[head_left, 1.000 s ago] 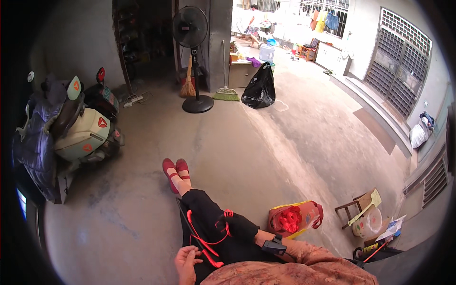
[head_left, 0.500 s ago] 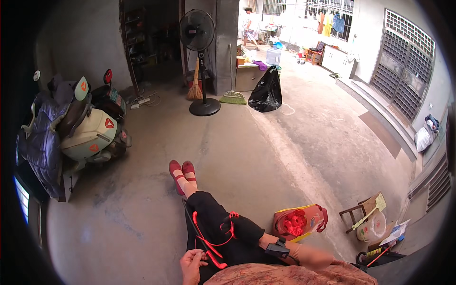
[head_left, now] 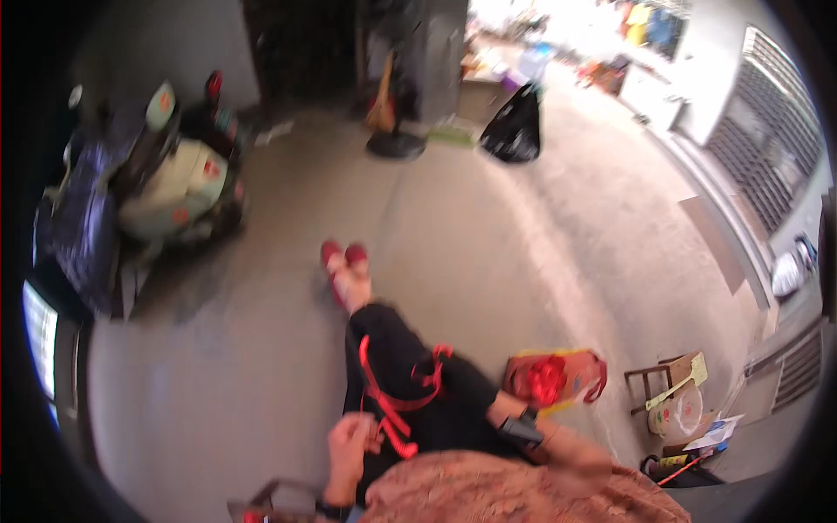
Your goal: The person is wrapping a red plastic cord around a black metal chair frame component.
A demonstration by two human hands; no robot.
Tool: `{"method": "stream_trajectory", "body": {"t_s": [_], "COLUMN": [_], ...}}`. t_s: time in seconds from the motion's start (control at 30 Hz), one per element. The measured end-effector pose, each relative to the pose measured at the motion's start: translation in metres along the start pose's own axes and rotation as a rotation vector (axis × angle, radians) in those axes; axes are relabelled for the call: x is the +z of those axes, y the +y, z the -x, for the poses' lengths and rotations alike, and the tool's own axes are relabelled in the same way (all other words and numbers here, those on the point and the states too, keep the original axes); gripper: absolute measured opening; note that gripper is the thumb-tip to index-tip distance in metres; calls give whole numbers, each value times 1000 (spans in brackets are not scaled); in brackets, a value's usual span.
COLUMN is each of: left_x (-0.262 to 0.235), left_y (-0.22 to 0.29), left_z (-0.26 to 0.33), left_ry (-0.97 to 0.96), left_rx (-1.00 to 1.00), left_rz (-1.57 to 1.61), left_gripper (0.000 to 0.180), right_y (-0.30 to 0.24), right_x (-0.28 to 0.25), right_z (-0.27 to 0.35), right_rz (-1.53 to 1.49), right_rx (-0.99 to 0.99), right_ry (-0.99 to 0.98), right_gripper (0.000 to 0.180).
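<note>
Ribbon (head_left: 397, 403) unchanged in left hand (head_left: 350, 438); view blurred.

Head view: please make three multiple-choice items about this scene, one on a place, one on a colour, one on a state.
1. Where does the red ribbon lie?
A. across the person's dark-trousered lap
B. on the scooter seat
C. around the fan stand

2. What colour are the shoes on the person's feet?
A. white
B. red
C. blue

3. What is the left hand doing?
A. lying open and flat on the floor
B. closed on an end of the ribbon
C. gripping the black bag

Answers:
1. A, the ribbon loops over the black trousers in front of the person.
2. B, both shoes show red against the grey concrete floor.
3. B, its fingers curl around the ribbon near the lap; the right hand reaches toward the red bag beside the leg, its grip too blurred to judge.
</note>
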State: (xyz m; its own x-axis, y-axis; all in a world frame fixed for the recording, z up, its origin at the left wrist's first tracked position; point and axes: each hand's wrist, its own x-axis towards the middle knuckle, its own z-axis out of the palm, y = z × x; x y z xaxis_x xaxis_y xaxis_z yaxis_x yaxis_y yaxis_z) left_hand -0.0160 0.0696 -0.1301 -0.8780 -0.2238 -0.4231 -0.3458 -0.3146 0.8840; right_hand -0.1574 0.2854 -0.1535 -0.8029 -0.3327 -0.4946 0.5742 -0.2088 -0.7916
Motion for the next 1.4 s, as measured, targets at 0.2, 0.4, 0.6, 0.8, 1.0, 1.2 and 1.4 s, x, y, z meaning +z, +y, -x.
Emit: {"method": "stream_trajectory", "body": {"t_s": [0.2, 0.4, 0.6, 0.8, 1.0, 1.2, 1.4], "left_x": [5, 5, 6, -10, -37, -41, -63], "left_y": [17, 20, 21, 23, 94, 151, 115], "left_z": [-23, -16, -10, -12, 15, 60, 32], "left_ry": [-156, -157, -191, 6, 9, -99, 309], "left_rx": [-7, -65, 16, 135, 120, 412, 282], "left_rz": [-106, -115, -459, -435, 317, 379, -174], "left_gripper": [18, 21, 27, 15, 18, 25, 27], "right_y": [-66, -39, -9, -11, -59, -57, -66], "right_x": [15, 45, 57, 27, 72, 104, 71], "right_z": [43, 44, 41, 31, 36, 17, 40], "right_rz": [1250, 993, 618, 567, 630, 1180, -130], "right_rx": [-845, -295, -151, -97, -402, -889, 96], "right_ry": [240, -20, -356, -321, -145, -800, -559], "right_gripper": [22, 20, 35, 42, 40, 35, 10]}}
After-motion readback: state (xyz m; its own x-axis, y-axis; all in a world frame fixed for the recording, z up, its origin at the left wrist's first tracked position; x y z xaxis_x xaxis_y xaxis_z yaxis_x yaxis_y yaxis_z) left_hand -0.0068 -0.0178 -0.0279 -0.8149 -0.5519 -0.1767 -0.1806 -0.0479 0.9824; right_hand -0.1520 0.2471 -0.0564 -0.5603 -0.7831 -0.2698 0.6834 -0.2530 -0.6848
